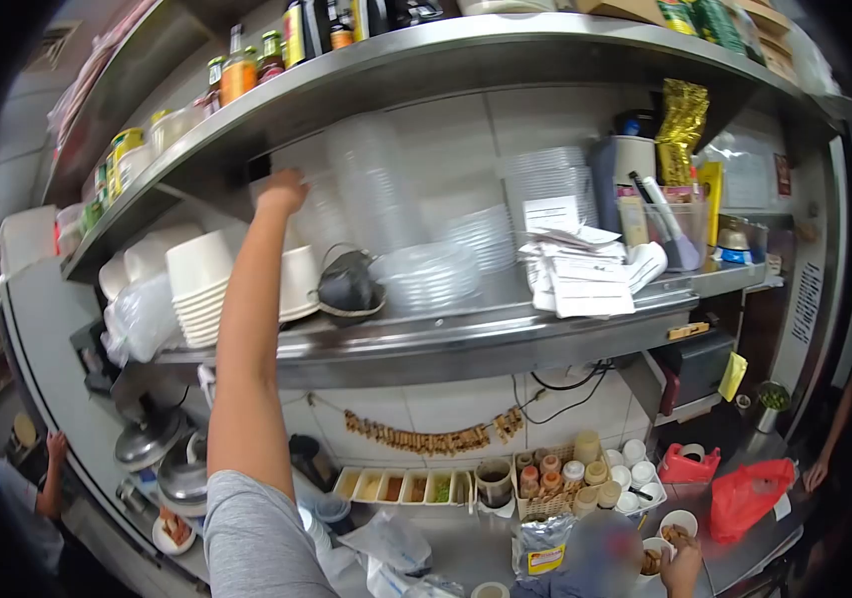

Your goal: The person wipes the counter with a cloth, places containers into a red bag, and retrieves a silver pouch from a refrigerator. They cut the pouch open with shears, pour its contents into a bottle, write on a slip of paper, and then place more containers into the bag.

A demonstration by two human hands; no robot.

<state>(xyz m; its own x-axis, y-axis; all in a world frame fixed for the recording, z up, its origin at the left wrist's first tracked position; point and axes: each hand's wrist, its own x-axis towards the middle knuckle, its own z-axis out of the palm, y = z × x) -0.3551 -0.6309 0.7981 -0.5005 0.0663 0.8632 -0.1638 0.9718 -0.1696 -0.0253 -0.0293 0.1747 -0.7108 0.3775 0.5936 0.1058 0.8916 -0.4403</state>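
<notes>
My left hand (283, 189) reaches up to the back of the metal shelf, just below the upper shelf. Its fingers look curled; motion blur hides what, if anything, they hold. Beside it on the right rise blurred stacks of clear plastic containers (371, 179). Under my forearm stand nested white bowls (201, 274), partly covered by the arm. A black strainer-like cup (350, 284) sits to their right, near clear round lids (426, 277). My right hand is out of view.
Bottles (238, 70) line the upper shelf. Paper slips (575, 264) hang over the lower shelf's edge. Below are a condiment tray (401, 486), a basket of jars (555, 473) and a red bag (750, 498). Another person's hand (683, 566) touches a bowl of food at lower right.
</notes>
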